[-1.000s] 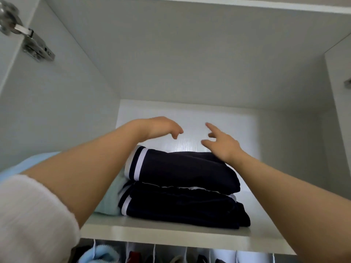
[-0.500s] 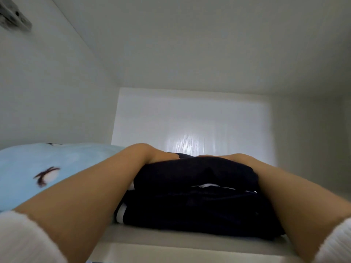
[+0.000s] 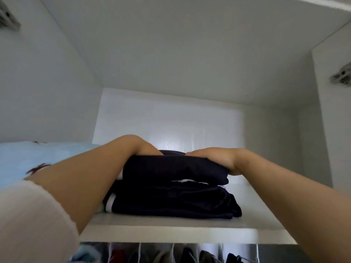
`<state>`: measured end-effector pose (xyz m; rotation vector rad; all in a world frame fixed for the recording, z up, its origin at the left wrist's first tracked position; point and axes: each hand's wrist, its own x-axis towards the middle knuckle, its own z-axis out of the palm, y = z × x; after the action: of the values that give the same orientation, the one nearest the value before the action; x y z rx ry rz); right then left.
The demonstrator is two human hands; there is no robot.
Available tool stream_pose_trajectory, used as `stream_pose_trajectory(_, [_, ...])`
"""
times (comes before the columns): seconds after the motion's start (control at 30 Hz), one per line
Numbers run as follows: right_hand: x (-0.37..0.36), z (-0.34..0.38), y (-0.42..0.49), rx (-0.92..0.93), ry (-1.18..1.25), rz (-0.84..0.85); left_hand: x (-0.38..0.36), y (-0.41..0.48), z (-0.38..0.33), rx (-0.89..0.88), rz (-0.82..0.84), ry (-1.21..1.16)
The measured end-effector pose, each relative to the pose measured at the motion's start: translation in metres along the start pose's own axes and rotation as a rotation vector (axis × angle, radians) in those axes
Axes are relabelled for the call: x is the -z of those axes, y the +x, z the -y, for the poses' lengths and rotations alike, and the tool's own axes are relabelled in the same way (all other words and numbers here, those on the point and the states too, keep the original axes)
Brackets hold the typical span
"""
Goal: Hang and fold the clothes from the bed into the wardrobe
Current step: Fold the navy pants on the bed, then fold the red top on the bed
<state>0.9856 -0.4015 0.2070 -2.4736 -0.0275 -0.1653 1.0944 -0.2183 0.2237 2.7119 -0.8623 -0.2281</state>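
vs 1.0 s ago: both hands were lifted off the stack with fingers spread; now both are down on it. vs 0.5 s ago: hands sit in much the same place on the stack, but the shelf's front edge and the clothes under it are back in view.

left hand [image 3: 145, 147]: wrist bent, back of the hand up, resting on the left far side of the top folded garment [image 3: 171, 168]. its fingers drop behind the fabric, so cannot tell whether they are curled or flat.

right hand [image 3: 212, 156]: palm down and flat on the right top of the same garment, fingers straight and pointing toward the left hand, thumb running down the garment's right edge. pressing, not wrapped round it. the two hands are close but apart.

top folded garment: dark navy, lying on the lower folded garment [image 3: 171, 202], also dark, with a white stripe showing at its left end. the stack sits on the upper shelf [image 3: 171, 223] of the wardrobe [image 3: 57, 92], set back from the front edge.

left of the stack: light blue fabric [image 3: 28, 158] with a dark red motif, partly behind the left forearm. white sleeve [image 3: 28, 224] blurred at the lower left. hanging clothes [image 3: 190, 255] under the shelf, only their tops visible, cut off by the frame. hinge [image 3: 341, 76] on the right wall, blurred.
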Motion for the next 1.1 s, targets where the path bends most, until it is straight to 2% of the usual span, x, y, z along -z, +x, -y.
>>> stream_pose_trajectory(0.07, [-0.002,0.0,-0.01,-0.022,-0.015,-0.066,0.003,-0.012,-0.012,-0.04,-0.177,0.17])
stream_pose_trajectory(0.17, [-0.008,0.002,-0.022,-0.038,-0.05,-0.224,0.002,-0.024,-0.028,-0.135,-0.319,0.182])
stream_pose_trajectory(0.27, [-0.015,0.01,-0.04,-0.088,-0.102,-0.324,-0.005,-0.034,-0.039,-0.195,-0.333,0.027])
stream_pose_trajectory(0.4, [-0.02,0.019,-0.068,-0.138,-0.054,-0.493,-0.019,-0.045,-0.051,-0.278,-0.538,-0.148])
stream_pose_trajectory(0.47, [-0.024,0.023,-0.084,-0.146,-0.011,-0.593,-0.026,-0.051,-0.058,-0.363,-0.587,-0.215])
stream_pose_trajectory(0.7, [-0.028,0.026,-0.174,-0.325,-0.039,-0.847,-0.07,-0.094,-0.112,-0.732,-0.418,-0.296])
stream_pose_trajectory(0.87, [-0.036,0.017,-0.273,-0.559,-0.102,-1.029,-0.122,-0.128,-0.187,-0.952,-0.301,-0.43])
stream_pose_trajectory(1.1, [-0.068,0.033,-0.443,-0.841,-0.127,-1.284,-0.204,-0.233,-0.277,-1.159,0.078,-0.566])
